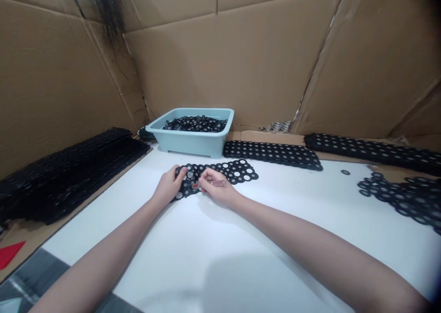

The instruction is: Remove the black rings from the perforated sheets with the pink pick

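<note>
A black sheet of joined rings [237,171] lies flat on the white table in front of me. At its left end, my left hand [170,183] grips the edge, with the thumb on top. My right hand [215,185] is closed in a pinch around a slim tool with a clear pinkish handle [219,183]. The tool's reddish front part points left, over the sheet between my hands. Its tip is too small to make out.
A light blue basin [193,143] full of black rings stands behind the sheet. More ring sheets [272,154] lie to its right, and a loose ring [345,172] rests nearby. Stacked black sheets [69,175] line the left side. Cardboard walls [220,65] enclose the table.
</note>
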{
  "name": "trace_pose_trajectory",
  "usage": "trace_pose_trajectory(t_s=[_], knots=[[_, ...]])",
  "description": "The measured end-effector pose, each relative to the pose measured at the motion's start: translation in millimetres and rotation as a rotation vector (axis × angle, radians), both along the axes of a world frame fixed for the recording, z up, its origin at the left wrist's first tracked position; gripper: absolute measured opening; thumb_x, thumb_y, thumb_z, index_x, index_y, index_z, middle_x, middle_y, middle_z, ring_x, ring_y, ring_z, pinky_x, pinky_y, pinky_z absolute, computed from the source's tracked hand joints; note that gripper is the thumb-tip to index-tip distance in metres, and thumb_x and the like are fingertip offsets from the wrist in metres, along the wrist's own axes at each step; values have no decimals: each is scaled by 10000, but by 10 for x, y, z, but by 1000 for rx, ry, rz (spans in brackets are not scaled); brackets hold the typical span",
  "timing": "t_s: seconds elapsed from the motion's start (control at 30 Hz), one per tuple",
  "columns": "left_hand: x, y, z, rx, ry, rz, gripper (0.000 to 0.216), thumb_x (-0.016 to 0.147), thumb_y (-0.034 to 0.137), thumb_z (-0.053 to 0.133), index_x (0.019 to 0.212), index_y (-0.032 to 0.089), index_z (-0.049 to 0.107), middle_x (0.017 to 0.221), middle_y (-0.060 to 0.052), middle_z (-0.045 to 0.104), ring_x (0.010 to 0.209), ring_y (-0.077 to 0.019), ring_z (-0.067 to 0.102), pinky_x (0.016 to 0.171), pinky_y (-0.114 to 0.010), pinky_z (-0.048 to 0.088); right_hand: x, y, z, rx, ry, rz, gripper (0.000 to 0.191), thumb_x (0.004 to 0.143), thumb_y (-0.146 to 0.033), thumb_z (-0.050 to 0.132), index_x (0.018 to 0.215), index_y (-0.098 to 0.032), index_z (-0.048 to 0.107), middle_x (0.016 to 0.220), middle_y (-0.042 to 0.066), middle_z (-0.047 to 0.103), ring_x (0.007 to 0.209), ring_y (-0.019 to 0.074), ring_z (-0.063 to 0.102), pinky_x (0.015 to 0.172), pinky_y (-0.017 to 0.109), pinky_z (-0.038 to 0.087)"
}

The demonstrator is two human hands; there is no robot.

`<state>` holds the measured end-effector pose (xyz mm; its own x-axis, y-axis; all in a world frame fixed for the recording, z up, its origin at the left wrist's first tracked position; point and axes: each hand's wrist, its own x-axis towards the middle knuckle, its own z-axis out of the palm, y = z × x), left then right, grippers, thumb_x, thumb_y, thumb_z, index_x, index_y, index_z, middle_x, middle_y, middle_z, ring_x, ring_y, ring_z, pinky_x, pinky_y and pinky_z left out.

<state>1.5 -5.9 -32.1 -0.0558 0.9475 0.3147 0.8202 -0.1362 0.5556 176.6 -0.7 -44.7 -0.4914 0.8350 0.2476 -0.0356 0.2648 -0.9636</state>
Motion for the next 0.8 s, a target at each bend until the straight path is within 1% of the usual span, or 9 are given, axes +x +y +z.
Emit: trace_pose_trajectory(t_s=[0.17,0.3,0.43,0.57,0.67,0.73,0.8], knots=[[13,-8,17,-12,5,-2,358,818,490,285,731,197,470,677,-11,575,665,-176,530,614,-259,364,-2,-21,-3,7,-7,19,143,790,-314,456,727,-188,428,608,-25,500,679,128,578,523,199,361],[14,-3,15,0,-10,0,380,836,482,244,744,200,482,710,-17,587,689,-177,540,639,-265,377,-1,-20,-4,36,-28,-2,146,786,-314,454,718,-187,432,602,-27,517,603,106,542,506,197,358],[1,4,-9,-11,-51,6,423,842,491,199,752,196,488,708,-25,594,658,-176,544,610,-265,392,1,-12,-12,59,-59,-15,133,783,-304,450,723,-185,442,620,-24,539,546,85,497,489,195,345],[1,2,-16,-18,-73,20,473,836,511,185,763,182,517,715,-39,607,616,-176,544,588,-270,401,-5,-5,-32,45,-67,-14,131,784,-305,447,730,-186,442,605,-26,530,536,86,490,480,196,338],[13,-9,1,-29,-74,42,510,832,521,178,719,174,533,626,-31,588,548,-174,529,587,-280,397,-9,-2,-33,13,-42,-4,138,784,-315,456,731,-188,443,605,-25,528,541,89,499,479,197,343],[22,-18,16,-49,-76,48,530,832,523,167,684,173,537,528,-16,546,502,-174,517,584,-286,392,-10,2,-23,-16,-9,7,150,784,-322,464,719,-189,440,593,-26,522,560,93,513,488,196,352],[27,-24,27,-66,-85,47,542,834,522,158,663,174,536,475,-5,516,472,-174,510,577,-288,389,-10,15,-13,-48,23,11,168,782,-331,473,701,-189,436,570,-28,510,568,95,518,491,193,359]])
